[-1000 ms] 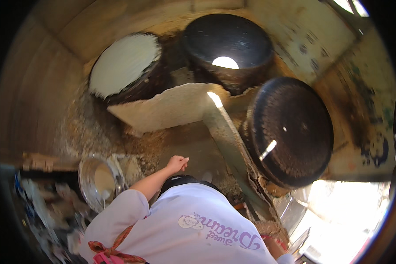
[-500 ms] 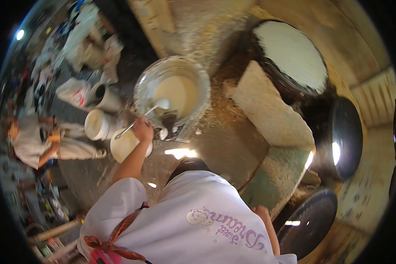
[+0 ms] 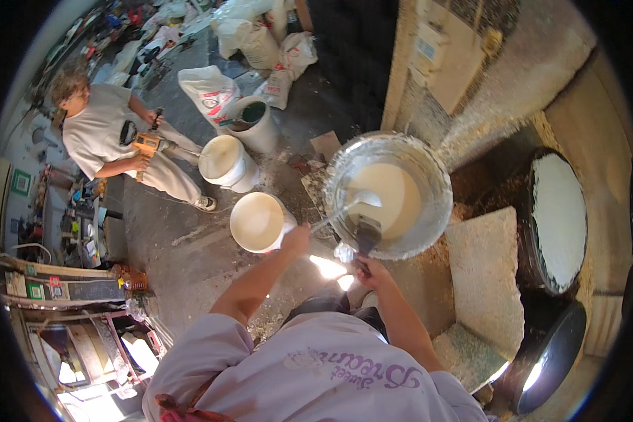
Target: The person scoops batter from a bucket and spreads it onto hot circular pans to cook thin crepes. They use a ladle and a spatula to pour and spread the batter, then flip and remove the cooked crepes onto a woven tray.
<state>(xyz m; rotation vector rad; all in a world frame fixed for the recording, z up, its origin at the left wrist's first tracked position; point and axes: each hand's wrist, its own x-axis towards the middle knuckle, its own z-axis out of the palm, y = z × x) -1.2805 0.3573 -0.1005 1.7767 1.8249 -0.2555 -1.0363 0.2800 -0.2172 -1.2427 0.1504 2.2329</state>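
A large tub (image 3: pixel 439 172), its rim crusted with pale residue, stands in front of me with creamy liquid (image 3: pixel 401 181) inside. My left hand (image 3: pixel 297 239) is closed round the handle of a ladle (image 3: pixel 368 198), whose pale bowl is over the liquid. At the tub's near rim, my right hand (image 3: pixel 376 273) grips a dark, flat-headed tool (image 3: pixel 368 232), a brush or scraper; I cannot tell which. Its broad head is inside the rim, just nearer to me than the ladle. Something whitish and crumpled (image 3: pixel 344 253) lies beside that tool's handle.
Left of the tub are white buckets of pale liquid (image 3: pixel 257 219) (image 3: pixel 221 160). Another person (image 3: pixel 95 133) holds an orange power mixer (image 3: pixel 148 145) over the farther one. To the right are a rough board (image 3: pixel 485 274), a white-coated round plate (image 3: pixel 559 218) and a dark round plate (image 3: pixel 559 359).
My view has swung toward the left. My right hand has come from low on the right to the tub and taken hold of the dark tool. My left hand still holds the ladle.
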